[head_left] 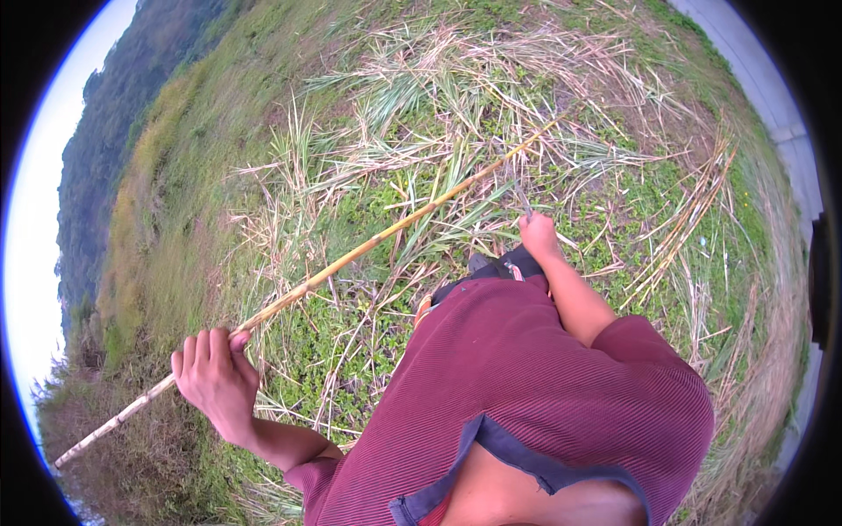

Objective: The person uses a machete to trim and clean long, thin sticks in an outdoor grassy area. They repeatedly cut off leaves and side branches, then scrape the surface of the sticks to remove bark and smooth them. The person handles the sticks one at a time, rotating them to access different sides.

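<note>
A long yellow sugarcane stalk [351, 256] with ringed joints runs slantwise across the view, from the lower left to the upper middle. My left hand [215, 373] is closed around it, with the fingers over the top and the thick, paler end sticking out behind. In front of my body, my right hand [538, 233] grips a thin grey tool that looks like a blade [522, 195]. The tool points away from me, and its tip reaches close to the stalk's far part. Its handle is hidden inside my fist, and its exact shape is too small to tell.
Cut leaves and dry straw [438, 131] litter the low green plants ahead. Several thin dry stalks [693, 210] lie in a bundle to the right. A grey paved strip [776, 79] borders the far right. Grassy slope [210, 149] and wooded hills [132, 79] rise at left.
</note>
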The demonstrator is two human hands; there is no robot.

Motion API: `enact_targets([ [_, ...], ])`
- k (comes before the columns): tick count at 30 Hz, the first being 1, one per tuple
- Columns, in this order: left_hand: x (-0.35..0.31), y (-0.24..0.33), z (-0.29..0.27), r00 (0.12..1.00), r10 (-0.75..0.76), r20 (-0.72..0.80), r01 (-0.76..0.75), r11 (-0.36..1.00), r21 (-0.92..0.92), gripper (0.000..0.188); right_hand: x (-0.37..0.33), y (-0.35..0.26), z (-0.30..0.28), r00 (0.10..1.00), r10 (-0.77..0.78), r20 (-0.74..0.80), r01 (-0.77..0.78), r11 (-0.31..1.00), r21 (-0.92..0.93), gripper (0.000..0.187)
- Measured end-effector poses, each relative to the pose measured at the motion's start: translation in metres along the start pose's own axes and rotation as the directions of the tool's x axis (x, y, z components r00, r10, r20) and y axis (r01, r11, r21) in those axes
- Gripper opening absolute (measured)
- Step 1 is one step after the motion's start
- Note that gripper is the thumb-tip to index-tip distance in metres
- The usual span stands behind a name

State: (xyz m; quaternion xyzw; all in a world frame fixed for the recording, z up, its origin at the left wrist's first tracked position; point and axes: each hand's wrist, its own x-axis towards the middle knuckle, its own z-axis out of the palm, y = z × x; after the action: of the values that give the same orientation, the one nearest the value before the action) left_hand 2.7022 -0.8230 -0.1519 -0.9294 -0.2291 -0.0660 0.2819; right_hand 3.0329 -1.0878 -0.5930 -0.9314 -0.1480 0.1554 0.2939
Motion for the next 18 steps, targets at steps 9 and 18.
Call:
enact_targets([
  [9, -0.063, -0.04, 0.002, 0.987, -0.139, -0.075, 0.14, 0.99, 0.002, 0.032, 0.029, -0.022, 0.016, 0.806, 0.404, 0.433, -0.581, 0.395, 0.712, 0.045],
  [18, -0.123, -0.027, -0.045, 0.93, -0.366, 0.031, 0.366, 0.931, 0.007, 0.019, 0.067, -0.108, 0.063, 0.777, 0.193, 0.6, -0.605, -0.035, 0.795, 0.014],
])
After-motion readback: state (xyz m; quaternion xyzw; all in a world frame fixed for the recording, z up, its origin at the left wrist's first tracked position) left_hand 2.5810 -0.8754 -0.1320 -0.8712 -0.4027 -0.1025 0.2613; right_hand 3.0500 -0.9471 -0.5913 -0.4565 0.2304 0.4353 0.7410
